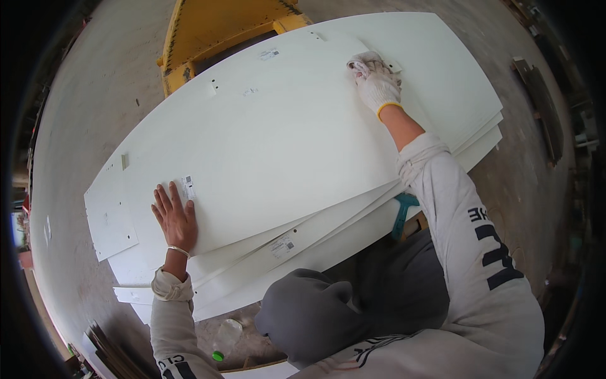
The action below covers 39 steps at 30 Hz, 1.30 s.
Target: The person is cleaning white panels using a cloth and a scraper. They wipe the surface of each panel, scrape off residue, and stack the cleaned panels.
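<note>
Large white panels lie stacked and fanned out, and the top panel (278,145) spreads across the middle. My left hand (175,221), bare with a bangle at the wrist, rests flat on its near left edge, fingers apart beside a small printed label (188,187). My right hand (380,90) wears a white knitted glove with a yellow cuff. It is closed over a bunched whitish cloth (362,59) and presses it to the panel near the far right. Another label (268,54) and small holes show toward the panel's far edge.
A yellow metal frame (221,31) stands behind the stack. By my right forearm lies a green-handled tool (403,215), perhaps a scraper. A clear bottle with a green cap (228,331) is on the floor nearby. Dark boards (540,107) lie at the right.
</note>
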Each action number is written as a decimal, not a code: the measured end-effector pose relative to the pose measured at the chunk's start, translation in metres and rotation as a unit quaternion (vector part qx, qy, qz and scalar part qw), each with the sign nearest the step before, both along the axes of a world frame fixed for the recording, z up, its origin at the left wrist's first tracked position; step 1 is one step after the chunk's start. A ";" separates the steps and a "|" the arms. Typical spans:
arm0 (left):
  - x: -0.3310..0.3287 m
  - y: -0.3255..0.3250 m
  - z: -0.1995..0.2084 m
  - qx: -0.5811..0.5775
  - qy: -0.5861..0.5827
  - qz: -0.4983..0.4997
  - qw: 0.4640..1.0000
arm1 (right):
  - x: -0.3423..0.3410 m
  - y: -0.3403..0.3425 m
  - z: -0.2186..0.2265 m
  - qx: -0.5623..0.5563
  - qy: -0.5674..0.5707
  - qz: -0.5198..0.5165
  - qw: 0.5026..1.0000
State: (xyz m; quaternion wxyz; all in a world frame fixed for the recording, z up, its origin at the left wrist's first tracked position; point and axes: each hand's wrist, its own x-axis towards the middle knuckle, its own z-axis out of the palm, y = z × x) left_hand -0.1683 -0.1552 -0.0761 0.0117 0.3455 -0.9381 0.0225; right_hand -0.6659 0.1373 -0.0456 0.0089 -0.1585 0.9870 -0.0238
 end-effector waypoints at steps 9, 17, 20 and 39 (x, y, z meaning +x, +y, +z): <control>0.011 0.005 0.005 -0.001 0.029 0.022 0.999 | 0.062 0.067 -0.015 0.082 0.004 0.125 0.989; -0.015 0.009 -0.007 0.011 0.050 -0.027 0.998 | -0.032 0.033 -0.027 0.010 0.054 0.086 0.995; 0.007 0.004 0.003 0.002 0.035 0.000 0.999 | 0.042 -0.066 -0.011 -0.004 0.066 0.134 0.989; -0.003 0.013 0.013 0.012 0.042 0.020 0.999 | 0.099 -0.073 -0.013 -0.004 0.071 0.329 0.942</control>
